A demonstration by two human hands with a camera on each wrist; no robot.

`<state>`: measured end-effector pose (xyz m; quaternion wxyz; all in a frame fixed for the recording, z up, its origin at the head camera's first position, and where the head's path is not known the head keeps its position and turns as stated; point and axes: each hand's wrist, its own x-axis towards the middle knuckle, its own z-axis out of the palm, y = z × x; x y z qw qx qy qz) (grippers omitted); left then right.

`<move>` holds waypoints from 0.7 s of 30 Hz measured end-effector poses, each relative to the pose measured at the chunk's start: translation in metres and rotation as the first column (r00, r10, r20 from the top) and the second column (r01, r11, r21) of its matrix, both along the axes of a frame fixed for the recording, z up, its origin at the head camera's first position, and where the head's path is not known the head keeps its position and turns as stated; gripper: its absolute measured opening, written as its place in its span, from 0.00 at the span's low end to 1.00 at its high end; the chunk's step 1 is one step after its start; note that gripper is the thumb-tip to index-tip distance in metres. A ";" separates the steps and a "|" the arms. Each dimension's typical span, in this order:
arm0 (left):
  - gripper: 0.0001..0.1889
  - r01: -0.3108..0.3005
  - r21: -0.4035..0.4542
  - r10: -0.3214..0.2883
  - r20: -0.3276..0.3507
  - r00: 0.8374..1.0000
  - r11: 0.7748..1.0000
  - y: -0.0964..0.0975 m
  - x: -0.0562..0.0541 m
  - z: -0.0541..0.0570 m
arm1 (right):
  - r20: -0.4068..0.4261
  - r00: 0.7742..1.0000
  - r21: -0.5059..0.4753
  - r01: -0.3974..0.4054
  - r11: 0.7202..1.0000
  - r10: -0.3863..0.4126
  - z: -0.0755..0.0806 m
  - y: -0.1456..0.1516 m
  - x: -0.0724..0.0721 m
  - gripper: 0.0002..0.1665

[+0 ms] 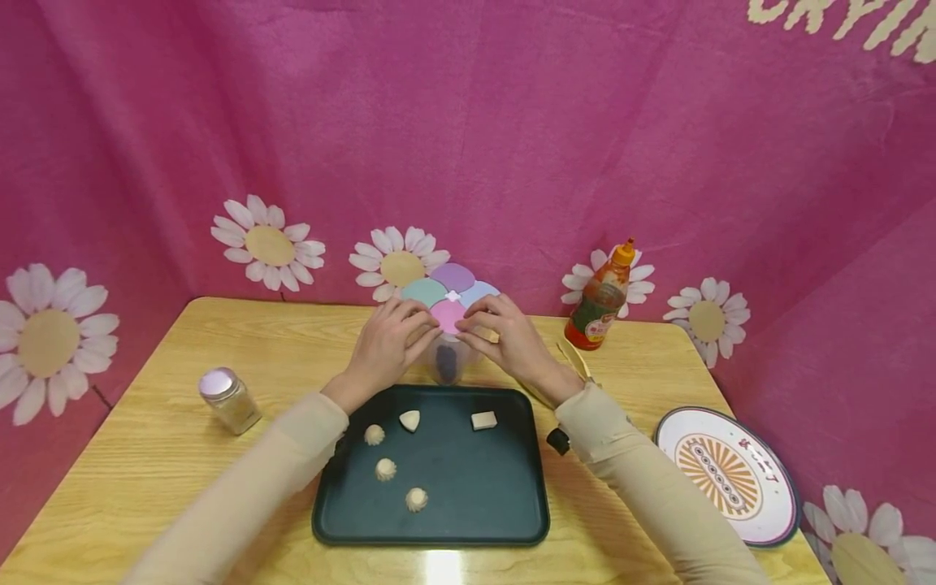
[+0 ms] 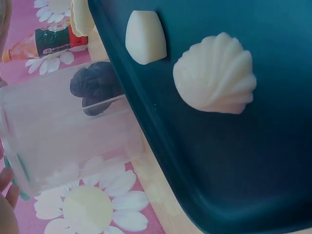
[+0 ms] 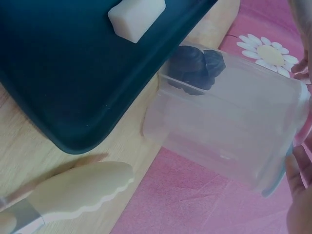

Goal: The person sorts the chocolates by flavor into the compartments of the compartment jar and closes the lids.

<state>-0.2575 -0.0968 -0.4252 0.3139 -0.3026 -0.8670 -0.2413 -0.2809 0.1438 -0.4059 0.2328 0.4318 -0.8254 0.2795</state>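
A clear plastic container [image 2: 53, 141] stands behind the dark tray, topped by a lid [image 1: 452, 278] of purple, green, blue and pink petals. Dark lumps [image 3: 192, 68] lie in one of its compartments. In the head view my left hand [image 1: 386, 345] holds the lid's near left edge by the pink petal, thumb and fingers bent. Opposite it, my right hand [image 1: 515, 341] grips the near right edge. On the tray [image 1: 468, 500] are a ridged, shell-like cream piece [image 2: 217, 73], two similar ones, a wedge [image 1: 410, 420] and a pale block [image 1: 483, 420].
Tongs with cream scalloped tips [image 3: 83, 190] lie right of the tray, partly under my right forearm. A sauce bottle [image 1: 600, 305] stands at the back right, an oval plate [image 1: 673, 426] at the right edge. A lidded jar [image 1: 232, 405] is on the left.
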 end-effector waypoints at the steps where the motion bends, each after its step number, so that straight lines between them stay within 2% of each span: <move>1: 0.09 -0.005 0.000 0.005 0.001 1.000 1.000 0.000 0.000 0.000 | -0.003 1.000 -0.009 -0.005 1.000 0.005 0.000 0.000 0.000 0.07; 6: 0.09 -0.011 0.004 0.011 -0.007 1.000 1.000 0.001 0.001 -0.002 | -0.022 1.000 -0.023 -0.016 1.000 0.015 -0.002 -0.001 0.000 0.06; 14: 0.08 -0.005 -0.001 0.005 -0.026 1.000 1.000 0.000 0.001 -0.002 | -0.054 0.998 0.007 -0.009 1.000 0.010 -0.004 -0.002 0.000 0.06; 17: 0.09 -0.010 -0.025 0.009 -0.022 1.000 1.000 0.000 0.000 0.000 | -0.028 1.000 0.026 -0.011 1.000 0.011 0.001 -0.001 0.001 0.08; 21: 0.11 -0.020 -0.072 0.019 -0.008 1.000 0.997 0.002 -0.001 0.006 | 0.047 0.999 0.065 0.007 0.998 -0.010 0.008 0.004 0.001 0.11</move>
